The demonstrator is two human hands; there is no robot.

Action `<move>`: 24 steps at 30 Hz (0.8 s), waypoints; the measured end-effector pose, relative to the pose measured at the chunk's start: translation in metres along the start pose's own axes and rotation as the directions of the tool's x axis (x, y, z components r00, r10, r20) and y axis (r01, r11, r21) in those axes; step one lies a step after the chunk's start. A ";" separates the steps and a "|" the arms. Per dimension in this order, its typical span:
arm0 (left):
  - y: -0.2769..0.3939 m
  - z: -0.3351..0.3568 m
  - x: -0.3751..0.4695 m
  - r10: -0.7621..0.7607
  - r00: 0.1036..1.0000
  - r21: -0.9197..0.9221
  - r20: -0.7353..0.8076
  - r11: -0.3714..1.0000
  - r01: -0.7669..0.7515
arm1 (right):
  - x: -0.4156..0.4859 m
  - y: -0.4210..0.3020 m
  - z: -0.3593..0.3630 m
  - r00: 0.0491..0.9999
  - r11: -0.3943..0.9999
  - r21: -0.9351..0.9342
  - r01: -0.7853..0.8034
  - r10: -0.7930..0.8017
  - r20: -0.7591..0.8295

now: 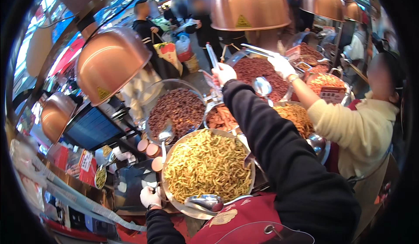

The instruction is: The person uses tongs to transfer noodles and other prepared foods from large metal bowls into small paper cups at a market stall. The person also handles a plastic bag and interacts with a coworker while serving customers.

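My right hand point(225, 74), in a white glove, is stretched far forward above the food. It grips a slim silvery tool point(212, 55) that points up and away, perhaps tongs. My left hand point(150, 196), also gloved, is closed at the side handle point(159, 189) of a wide metal pan. Yellow-green fried strips point(206, 165) are heaped in this pan point(176, 208), directly before me. A metal scoop point(204, 201) rests at its near edge. Beyond it stands a clear-sided bowl of dark brown pieces point(176, 113), with another scoop point(165, 136) lying in it.
At the right a co-worker's gloved hand point(281, 65) holds tongs point(262, 50) over a tub of reddish pieces point(258, 73). Copper lamp shades point(113, 63) hang low over the stall. A dark screen point(93, 126) stands at the left. Several people are beyond the counter.
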State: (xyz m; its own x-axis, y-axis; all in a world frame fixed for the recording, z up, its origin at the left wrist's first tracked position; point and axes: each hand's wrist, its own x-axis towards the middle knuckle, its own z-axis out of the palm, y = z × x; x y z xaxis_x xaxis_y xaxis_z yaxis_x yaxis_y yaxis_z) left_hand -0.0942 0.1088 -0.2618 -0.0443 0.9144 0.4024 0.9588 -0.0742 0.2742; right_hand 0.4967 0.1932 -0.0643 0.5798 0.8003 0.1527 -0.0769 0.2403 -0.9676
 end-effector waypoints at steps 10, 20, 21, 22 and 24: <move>0.006 -0.007 -0.001 0.007 1.000 -0.054 -0.012 0.999 -0.008 | 0.014 0.014 -0.006 0.979 0.964 0.267 0.005 0.050 -0.199; 0.014 -0.013 -0.001 0.030 1.000 -0.022 -0.006 0.999 -0.030 | 0.022 0.021 -0.008 0.988 0.966 0.257 -0.009 0.048 -0.146; 0.012 -0.013 -0.002 0.030 0.999 -0.019 -0.011 0.999 -0.030 | 0.018 0.019 -0.004 0.989 0.965 0.262 -0.009 0.047 -0.141; 0.010 -0.013 -0.003 0.029 0.999 -0.015 -0.016 0.999 -0.029 | 0.012 0.015 0.001 0.983 0.970 0.245 -0.008 0.053 -0.176; 0.006 -0.010 -0.002 0.032 0.999 -0.021 -0.013 0.999 -0.032 | 0.008 0.016 0.001 0.990 0.967 0.253 -0.020 0.055 -0.133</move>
State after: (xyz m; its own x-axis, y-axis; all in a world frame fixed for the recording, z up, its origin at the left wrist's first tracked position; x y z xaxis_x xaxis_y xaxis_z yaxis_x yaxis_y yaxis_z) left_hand -0.0915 0.1024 -0.2528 -0.0174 0.9061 0.4227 0.9538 -0.1118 0.2790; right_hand 0.4986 0.2038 -0.0784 0.6776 0.7320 0.0708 -0.2908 0.3552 -0.8884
